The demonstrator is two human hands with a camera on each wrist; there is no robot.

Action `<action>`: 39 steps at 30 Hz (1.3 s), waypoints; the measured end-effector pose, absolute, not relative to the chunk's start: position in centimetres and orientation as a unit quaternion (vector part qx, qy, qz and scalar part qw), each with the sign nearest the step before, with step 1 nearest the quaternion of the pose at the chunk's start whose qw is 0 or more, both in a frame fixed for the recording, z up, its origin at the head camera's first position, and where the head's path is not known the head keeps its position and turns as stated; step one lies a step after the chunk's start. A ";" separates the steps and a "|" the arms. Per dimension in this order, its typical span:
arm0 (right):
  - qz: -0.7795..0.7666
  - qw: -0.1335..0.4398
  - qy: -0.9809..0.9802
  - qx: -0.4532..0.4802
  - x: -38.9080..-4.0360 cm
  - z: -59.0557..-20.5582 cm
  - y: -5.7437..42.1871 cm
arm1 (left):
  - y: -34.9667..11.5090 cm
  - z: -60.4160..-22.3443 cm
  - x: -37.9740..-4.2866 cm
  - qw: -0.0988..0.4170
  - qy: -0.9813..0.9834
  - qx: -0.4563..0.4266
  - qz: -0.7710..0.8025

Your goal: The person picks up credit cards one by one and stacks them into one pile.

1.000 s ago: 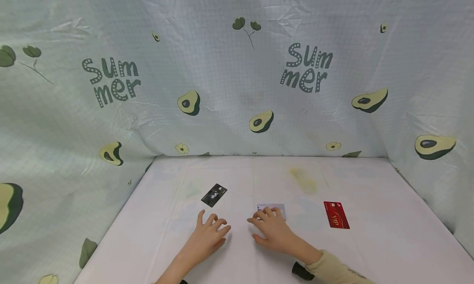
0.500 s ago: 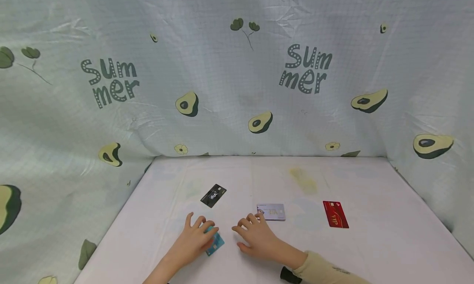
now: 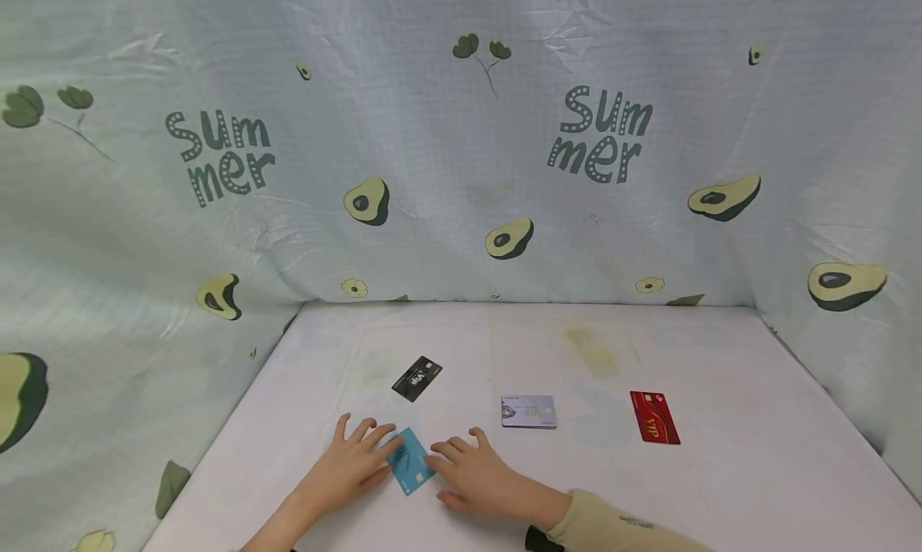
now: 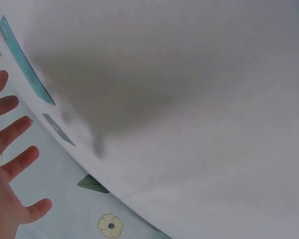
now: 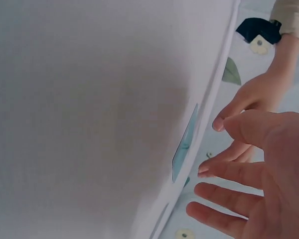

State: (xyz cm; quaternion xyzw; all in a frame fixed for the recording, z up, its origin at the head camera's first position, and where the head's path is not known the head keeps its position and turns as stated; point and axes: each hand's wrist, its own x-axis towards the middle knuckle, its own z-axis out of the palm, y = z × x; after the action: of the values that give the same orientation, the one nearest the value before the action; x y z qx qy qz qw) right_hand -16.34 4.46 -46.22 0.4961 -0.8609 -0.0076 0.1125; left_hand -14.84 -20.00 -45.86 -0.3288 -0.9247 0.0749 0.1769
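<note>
We go from the bottom of the head view upward: tan sleeve (image 3: pixel 627 524) at lower right, with a black piece (image 3: pixel 542 539) sticking out under its cuff, cut by the frame edge; bare forearm at lower left of centre. Right hand (image 3: pixel 479 480) sits just right of lower centre, fingers loosely bent and apart, gripping nothing. Left hand (image 3: pixel 347 468) sits left of that, fingers spread wide, gripping nothing either. Between them, at lower centre, we have the blue card (image 3: pixel 412 464), flat on the table (image 3: pixel 749 488) and slightly turned. Left fingertips overlap its left edge in the picture, right fingertips reach its right edge; we can't tell from here whether either touches. Left wrist view: spread fingers at the left edge, blue card at upper left, apart from them. Right wrist view: right hand at lower right, left hand beyond it, dark band on that left wrist, blue card right of centre, clear of the fingers. Back in the head view and further up: red card (image 3: pixel 655 418) right of centre, silver card (image 3: pixel 529 412) near the middle, black card (image 3: pixel 417 378) left of it and tilted. Yellow stain (image 3: pixel 592 352) on the cloth behind. Last, the backdrop (image 3: pixel 432 120) across the top, printed with avocados, flowers and "summer" twice.
</note>
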 end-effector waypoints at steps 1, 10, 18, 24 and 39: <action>-0.015 0.101 -0.859 0.501 -16.3 -46.2 4.4 | -20.2 -45.9 -14.8 0.171 -0.926 -0.328 0.077; -0.045 0.009 -0.841 0.538 -15.7 -46.1 4.2 | -21.5 -46.7 -14.5 0.134 -0.936 -0.321 0.060; -0.053 0.021 -0.846 0.529 -15.7 -46.3 4.5 | -21.2 -47.0 -14.0 0.120 -0.932 -0.336 0.066; -0.052 0.048 -0.859 0.508 -16.0 -46.4 4.7 | -20.6 -47.3 -13.9 0.172 -0.909 -0.371 0.081; -0.071 0.116 -0.869 0.475 -18.0 -47.9 3.9 | -18.9 -47.8 -14.5 0.189 -0.895 -0.396 0.082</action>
State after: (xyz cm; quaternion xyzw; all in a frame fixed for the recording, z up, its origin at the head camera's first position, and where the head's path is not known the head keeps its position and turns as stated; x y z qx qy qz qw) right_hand -18.00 3.88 -47.92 0.4748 -0.8694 -0.0713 0.1164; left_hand -14.51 -18.91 -47.81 -0.3956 -0.8951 0.0815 0.1886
